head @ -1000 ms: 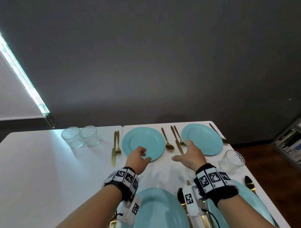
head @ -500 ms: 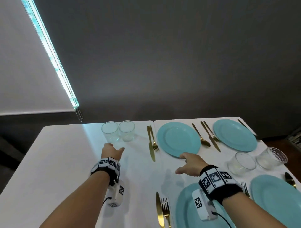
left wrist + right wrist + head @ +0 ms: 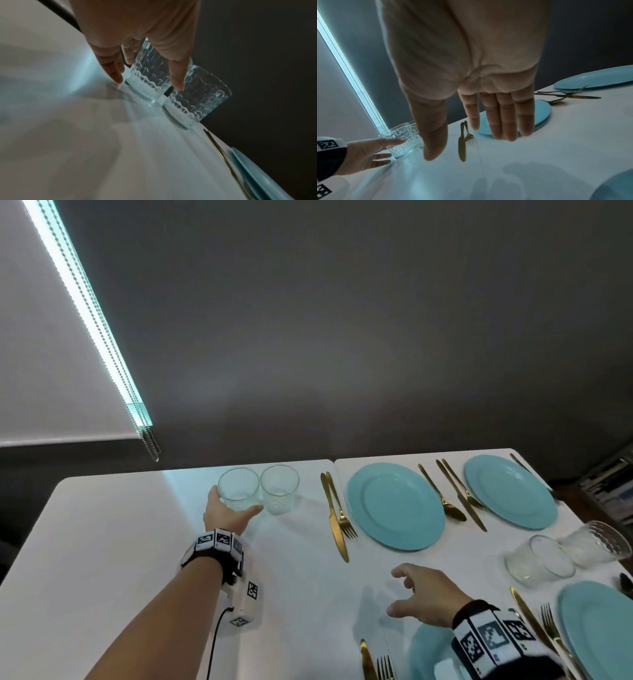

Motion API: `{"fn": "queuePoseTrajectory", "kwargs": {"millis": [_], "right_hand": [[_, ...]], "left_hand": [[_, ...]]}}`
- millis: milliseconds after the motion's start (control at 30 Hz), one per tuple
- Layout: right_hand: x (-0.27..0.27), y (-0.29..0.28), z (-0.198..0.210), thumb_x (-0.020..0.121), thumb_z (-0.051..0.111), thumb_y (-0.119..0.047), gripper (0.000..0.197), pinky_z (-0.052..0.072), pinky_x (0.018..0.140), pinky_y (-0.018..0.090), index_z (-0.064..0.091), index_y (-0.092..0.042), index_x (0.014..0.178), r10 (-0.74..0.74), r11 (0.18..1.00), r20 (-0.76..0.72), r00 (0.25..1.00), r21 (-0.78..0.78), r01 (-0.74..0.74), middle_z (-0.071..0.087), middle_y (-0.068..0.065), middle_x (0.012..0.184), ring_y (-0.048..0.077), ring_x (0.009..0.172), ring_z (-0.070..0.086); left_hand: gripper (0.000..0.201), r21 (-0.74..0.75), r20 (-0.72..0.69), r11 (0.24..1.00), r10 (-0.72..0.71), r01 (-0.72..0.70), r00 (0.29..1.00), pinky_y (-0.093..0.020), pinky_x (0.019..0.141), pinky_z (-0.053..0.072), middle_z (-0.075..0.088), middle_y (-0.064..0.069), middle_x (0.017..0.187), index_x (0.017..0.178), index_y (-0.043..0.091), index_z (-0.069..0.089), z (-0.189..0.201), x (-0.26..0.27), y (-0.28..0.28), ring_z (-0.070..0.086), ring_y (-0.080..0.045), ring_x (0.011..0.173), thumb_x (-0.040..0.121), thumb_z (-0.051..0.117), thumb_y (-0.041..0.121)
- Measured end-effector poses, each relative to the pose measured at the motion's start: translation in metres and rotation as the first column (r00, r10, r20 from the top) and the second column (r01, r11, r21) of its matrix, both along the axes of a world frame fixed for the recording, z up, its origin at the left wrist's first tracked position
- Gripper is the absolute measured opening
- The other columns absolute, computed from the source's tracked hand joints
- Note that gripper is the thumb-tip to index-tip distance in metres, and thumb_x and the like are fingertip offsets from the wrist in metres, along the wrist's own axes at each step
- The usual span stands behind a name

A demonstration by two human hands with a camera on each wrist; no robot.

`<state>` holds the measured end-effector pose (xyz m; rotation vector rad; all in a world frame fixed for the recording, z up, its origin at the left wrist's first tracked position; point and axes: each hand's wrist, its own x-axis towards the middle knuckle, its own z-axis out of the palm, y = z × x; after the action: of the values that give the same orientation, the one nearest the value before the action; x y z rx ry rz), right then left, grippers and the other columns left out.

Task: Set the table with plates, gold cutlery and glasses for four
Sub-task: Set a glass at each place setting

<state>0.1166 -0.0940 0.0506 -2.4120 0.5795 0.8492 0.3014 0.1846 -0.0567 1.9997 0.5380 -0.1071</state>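
Observation:
Two clear patterned glasses stand side by side at the table's far edge. My left hand (image 3: 234,503) has reached the left glass (image 3: 238,489). Its thumb lies against the right side and its fingers (image 3: 116,75) run fairly straight down the left side (image 3: 147,75). The second glass (image 3: 279,489) stands just to the right. My right hand (image 3: 394,590) hovers over the white table (image 3: 102,542) with relaxed fingers (image 3: 501,121) and holds nothing. A gold knife (image 3: 334,515) and fork (image 3: 344,518) lie left of a turquoise plate (image 3: 395,505).
Another plate (image 3: 510,491) sits far right with gold cutlery (image 3: 459,494) between the two. Two more glasses (image 3: 539,559) stand at the right. Near plates (image 3: 599,638) with knife and fork (image 3: 534,625) are at the bottom. A window blind (image 3: 51,371) hangs at the left.
The view swung left. My left hand moved forward from the table to the left glass. My right hand drew back from the far plate toward the near side.

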Motion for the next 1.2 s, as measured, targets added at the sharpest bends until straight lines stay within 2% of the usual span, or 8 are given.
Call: {"fn": "queuePoseTrajectory", "kwargs": {"millis": [233, 400, 600, 733, 833, 933, 1100, 1200], "right_hand": [[0.01, 0.002, -0.002, 0.077, 0.076, -0.032, 0.071, 0.047, 0.095, 0.026, 0.043, -0.021, 0.138, -0.044, 0.999, 0.012, 0.999, 0.003, 0.044, 0.049, 0.005, 0.136, 0.015, 0.123, 0.049], [0.017, 0.01, -0.001, 0.078, 0.075, -0.034, 0.07, 0.044, 0.095, 0.024, 0.043, -0.021, 0.138, -0.028, 1.0, 0.038, 0.999, 0.004, 0.028, 0.05, 0.005, 0.136, 0.016, 0.122, 0.051], [0.016, 0.016, 0.005, 0.081, 0.073, -0.031, 0.065, 0.045, 0.093, 0.024, 0.044, -0.019, 0.138, -0.032, 0.999, 0.122, 0.992, 0.035, 0.028, 0.052, 0.005, 0.134, 0.017, 0.12, 0.052], [0.012, 0.019, 0.011, 0.081, 0.072, -0.032, 0.062, 0.046, 0.096, 0.028, 0.046, -0.02, 0.136, -0.063, 0.996, 0.246, 0.967, 0.073, 0.047, 0.054, 0.002, 0.13, 0.014, 0.11, 0.054], [0.01, 0.021, 0.024, 0.079, 0.074, -0.035, 0.068, 0.044, 0.088, 0.023, 0.043, -0.023, 0.138, -0.115, 0.982, 0.364, 0.924, 0.182, 0.05, 0.051, -0.002, 0.13, 0.011, 0.102, 0.053], [0.006, 0.015, 0.037, 0.076, 0.075, -0.038, 0.074, 0.044, 0.089, 0.025, 0.039, -0.026, 0.139, -0.21, 0.935, 0.458, 0.864, 0.352, 0.041, 0.048, -0.002, 0.131, 0.012, 0.106, 0.054], [-0.012, -0.017, 0.043, 0.046, 0.073, -0.058, 0.105, 0.048, 0.098, 0.033, 0.036, -0.028, 0.139, -0.273, 0.852, 0.477, 0.835, 0.523, -0.021, 0.047, -0.004, 0.132, 0.015, 0.116, 0.052], [-0.027, -0.041, 0.04, 0.044, 0.078, -0.052, 0.1, 0.048, 0.101, 0.036, 0.038, -0.031, 0.133, -0.357, 0.806, 0.472, 0.806, 0.591, 0.011, 0.052, -0.002, 0.13, 0.016, 0.119, 0.051]], "left_hand": [[0.086, 0.12, 0.035, 0.993, -0.023, 0.018, 0.999, -0.039, 0.108, 0.033, 0.057, -0.011, 0.128, 0.134, 0.011, 0.045, -0.004, 0.006, 0.0, 0.046, -0.032, 0.124, 0.062, 0.084, 0.035], [0.078, 0.151, 0.043, 0.985, 0.083, -0.088, 0.996, -0.04, 0.105, 0.032, 0.053, -0.016, 0.126, 0.131, 0.012, 0.046, -0.001, -0.013, 0.005, 0.038, -0.035, 0.125, 0.065, 0.08, 0.037], [0.083, 0.094, 0.246, 0.982, 0.138, -0.165, 0.959, -0.04, 0.105, 0.025, 0.052, -0.021, 0.122, 0.126, 0.006, 0.048, 0.037, -0.04, -0.011, 0.041, -0.037, 0.12, 0.058, 0.08, 0.043], [0.102, 0.072, 0.349, 0.997, 0.001, -0.028, 0.937, -0.035, 0.099, 0.028, 0.057, -0.015, 0.115, 0.125, 0.009, 0.05, 0.07, -0.062, -0.042, 0.047, -0.033, 0.114, 0.038, 0.058, 0.064], [0.095, 0.031, 0.391, 0.991, -0.129, 0.127, 0.911, -0.037, 0.098, 0.038, 0.055, -0.007, 0.108, 0.123, 0.015, 0.051, 0.088, -0.084, -0.075, 0.049, -0.028, 0.109, 0.041, 0.067, 0.06], [0.087, -0.091, 0.47, 0.961, -0.19, 0.261, 0.862, -0.04, 0.092, 0.05, 0.053, -0.001, 0.103, 0.114, 0.016, 0.053, 0.102, -0.108, -0.11, 0.054, -0.025, 0.103, 0.04, 0.068, 0.06], [0.074, -0.002, 0.493, 0.909, -0.361, 0.417, 0.791, -0.046, 0.085, 0.053, 0.064, -0.001, 0.098, 0.104, 0.023, 0.055, 0.105, -0.134, -0.163, 0.062, -0.025, 0.095, 0.044, 0.076, 0.061], [0.087, 0.144, 0.478, 0.885, -0.453, 0.442, 0.752, -0.038, 0.089, 0.051, 0.062, 0.001, 0.103, 0.112, 0.019, 0.057, 0.106, -0.151, -0.198, 0.058, -0.02, 0.099, 0.044, 0.069, 0.073]]}}
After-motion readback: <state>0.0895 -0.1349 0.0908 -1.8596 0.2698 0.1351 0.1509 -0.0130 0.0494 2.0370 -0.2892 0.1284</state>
